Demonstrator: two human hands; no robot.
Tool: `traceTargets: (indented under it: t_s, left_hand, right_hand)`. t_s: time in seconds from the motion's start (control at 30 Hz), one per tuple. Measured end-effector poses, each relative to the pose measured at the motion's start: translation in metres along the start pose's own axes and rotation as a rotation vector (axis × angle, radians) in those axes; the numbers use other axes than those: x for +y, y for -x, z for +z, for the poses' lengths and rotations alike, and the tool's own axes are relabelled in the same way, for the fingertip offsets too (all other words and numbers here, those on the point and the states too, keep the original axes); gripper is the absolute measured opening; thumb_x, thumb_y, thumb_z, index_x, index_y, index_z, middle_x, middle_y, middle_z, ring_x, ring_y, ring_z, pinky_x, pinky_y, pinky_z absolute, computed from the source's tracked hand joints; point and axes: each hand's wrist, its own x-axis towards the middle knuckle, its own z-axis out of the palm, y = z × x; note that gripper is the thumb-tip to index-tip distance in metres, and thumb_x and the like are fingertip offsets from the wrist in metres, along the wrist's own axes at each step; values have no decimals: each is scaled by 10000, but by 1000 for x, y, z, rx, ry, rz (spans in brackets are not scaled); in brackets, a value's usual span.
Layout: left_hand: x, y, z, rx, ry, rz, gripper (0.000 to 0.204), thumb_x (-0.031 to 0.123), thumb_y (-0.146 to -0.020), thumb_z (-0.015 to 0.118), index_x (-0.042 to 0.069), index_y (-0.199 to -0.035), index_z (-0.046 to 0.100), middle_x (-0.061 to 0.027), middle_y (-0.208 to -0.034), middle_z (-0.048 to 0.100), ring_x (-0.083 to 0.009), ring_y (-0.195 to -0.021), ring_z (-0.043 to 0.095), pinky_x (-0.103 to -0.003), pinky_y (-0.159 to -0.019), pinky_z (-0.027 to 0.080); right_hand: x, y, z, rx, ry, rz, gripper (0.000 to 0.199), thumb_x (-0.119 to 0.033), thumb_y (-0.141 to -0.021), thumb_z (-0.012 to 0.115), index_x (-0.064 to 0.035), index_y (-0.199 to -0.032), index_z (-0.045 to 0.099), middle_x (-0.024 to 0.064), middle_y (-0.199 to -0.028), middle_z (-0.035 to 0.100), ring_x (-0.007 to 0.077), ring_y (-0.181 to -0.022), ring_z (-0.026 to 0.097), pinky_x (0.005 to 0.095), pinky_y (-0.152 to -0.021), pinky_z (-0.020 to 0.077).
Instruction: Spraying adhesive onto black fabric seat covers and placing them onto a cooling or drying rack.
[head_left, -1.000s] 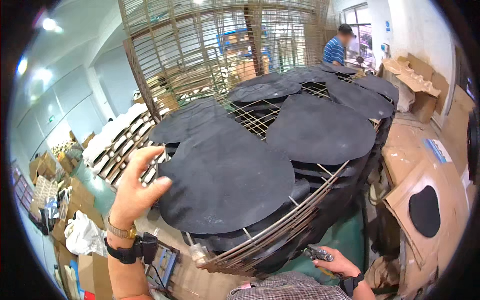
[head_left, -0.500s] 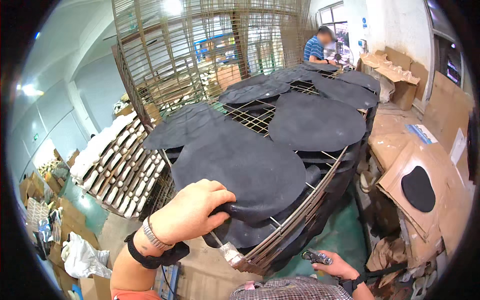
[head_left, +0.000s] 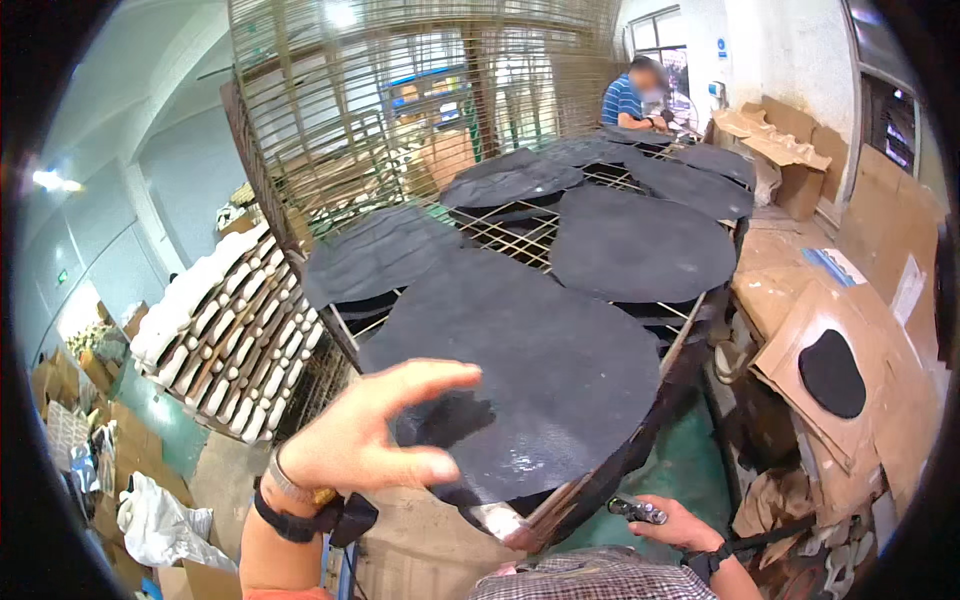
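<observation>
A large rounded black sheet, leather-like (head_left: pixel 540 370), lies flat on the near end of a wire-mesh rack (head_left: pixel 515 240). Over its left front part hovers my left hand (head_left: pixel 375 425), thumb and fingers spread with nothing between them. Its shadow falls on the sheet. At the lower right, beside the rack's front corner, my right hand (head_left: pixel 680 525) is closed round a small dark and silvery metal tool (head_left: pixel 637 509); its exact kind is unclear. More black sheets, such as a rounded one (head_left: pixel 645 245) farther back, lie across the mesh.
Upright wire racks (head_left: pixel 370 110) stand behind. To the left is a slanted rack of white foot-shaped forms (head_left: pixel 225 335). A person in a striped shirt (head_left: pixel 622 100) works at the far end. Cardboard (head_left: pixel 800 400) bearing a black oval piece (head_left: pixel 832 373) is on the right.
My left hand has let go of the black sheet's near edge and opened. That edge, folded up before, now lies flat toward me. The right hand still holds the tool.
</observation>
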Motion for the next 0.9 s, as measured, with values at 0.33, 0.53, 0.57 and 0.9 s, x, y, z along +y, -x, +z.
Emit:
traceTargets:
  t_s: [0.33,0.53,0.57,0.9]
  left_hand:
    - [-146,-14,-178,770,-298,-131,394,242,-771,725,39,-1094,624,-79,-1077,619,-184,-1000,570,-305,-898,435]
    - [-217,-37,-174,559,-705,-283,406,231,-699,736,95,-1072,650,-127,-1132,604,-294,-1110,535,-361,-965,413]
    - [-222,-38,-180,583,-670,-339,407,260,-691,736,143,-1072,658,-113,-1165,589,-305,-1132,517,-371,-967,414]
    - [-239,-32,-209,646,-575,-367,467,293,-688,758,60,-1076,646,-163,-1134,614,-287,-1093,567,-366,-943,437]
  right_hand:
    - [9,-3,17,109,-49,37,469,-230,-781,743,-21,-1166,577,28,-874,627,80,-766,555,245,-677,467]
    - [-15,-4,24,170,39,64,465,-225,-781,747,-30,-1167,575,23,-822,630,74,-672,556,241,-585,461]
    - [-16,-6,24,180,4,97,458,-224,-780,749,-28,-1158,579,25,-824,633,73,-678,558,242,-594,464]
    - [13,-30,22,182,14,3,448,-236,-767,752,-12,-1120,592,38,-853,641,105,-771,568,263,-709,474]
